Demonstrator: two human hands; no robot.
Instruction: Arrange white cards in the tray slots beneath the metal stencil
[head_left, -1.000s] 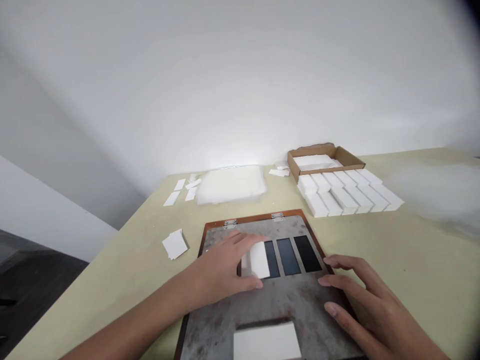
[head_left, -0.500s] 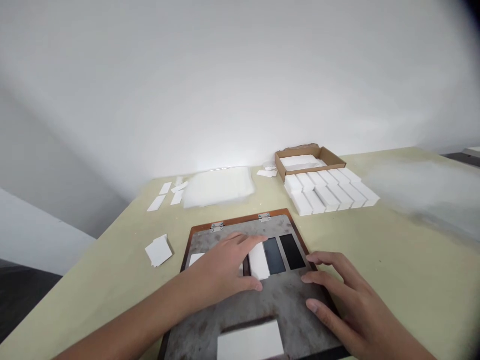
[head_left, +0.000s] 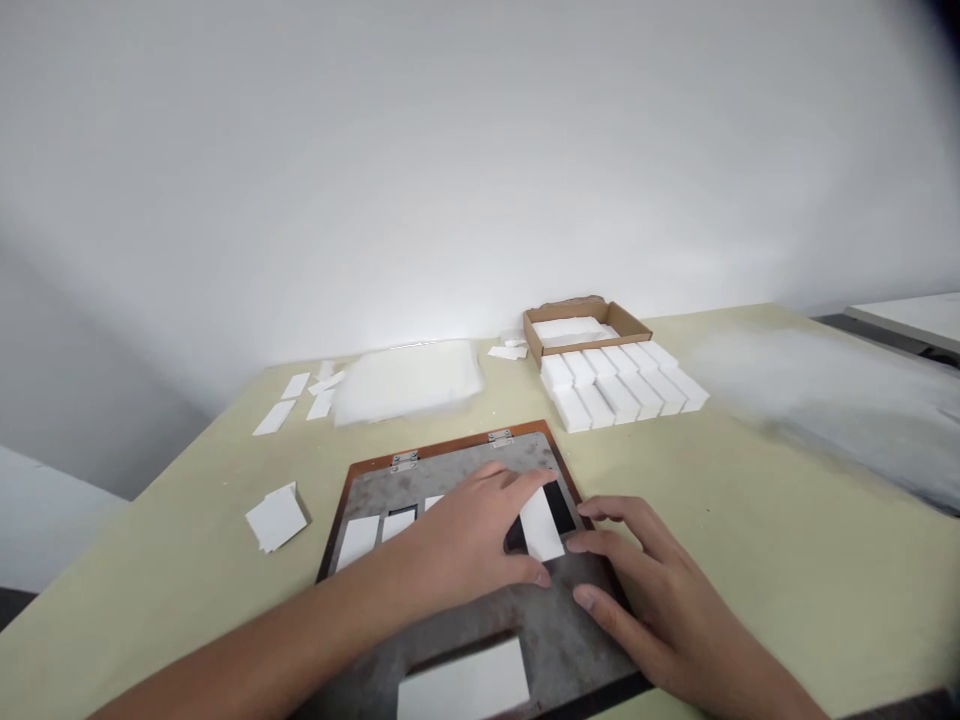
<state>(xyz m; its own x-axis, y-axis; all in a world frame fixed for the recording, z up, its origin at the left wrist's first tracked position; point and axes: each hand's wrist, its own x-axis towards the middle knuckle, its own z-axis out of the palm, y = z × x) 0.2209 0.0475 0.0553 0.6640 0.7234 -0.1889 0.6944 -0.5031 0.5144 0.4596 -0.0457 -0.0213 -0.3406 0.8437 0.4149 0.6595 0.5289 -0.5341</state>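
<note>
My left hand (head_left: 480,535) reaches over a grey metal plate (head_left: 480,615) with rectangular cut-outs, hinged onto an orange-brown board (head_left: 450,442). Between its thumb and fingers it grips a white card (head_left: 541,525) by the ends, over the dark slots at the plate's right; whether more cards lie beneath it is hard to tell. My right hand (head_left: 645,585) is open with fingers apart at the plate's right edge, a fingertip close to the card's lower corner. Other white cards lie over the left slots, one of them (head_left: 358,540) uncovered by my arm. A wider white card (head_left: 465,685) lies at the plate's near side.
Several stacks of white cards (head_left: 619,385) stand in rows before a cardboard box (head_left: 592,340) holding white sheets. A translucent plastic-wrapped pile (head_left: 409,380) lies at the back. Loose cards (head_left: 276,518) and strips (head_left: 274,416) are on the left. A blurred plastic bag (head_left: 840,400) is at right.
My left hand has moved rightward across the slots with its white card, and cards now show over slots on the left. My right hand stays near the plate's edge. The camera view has shifted slightly.
</note>
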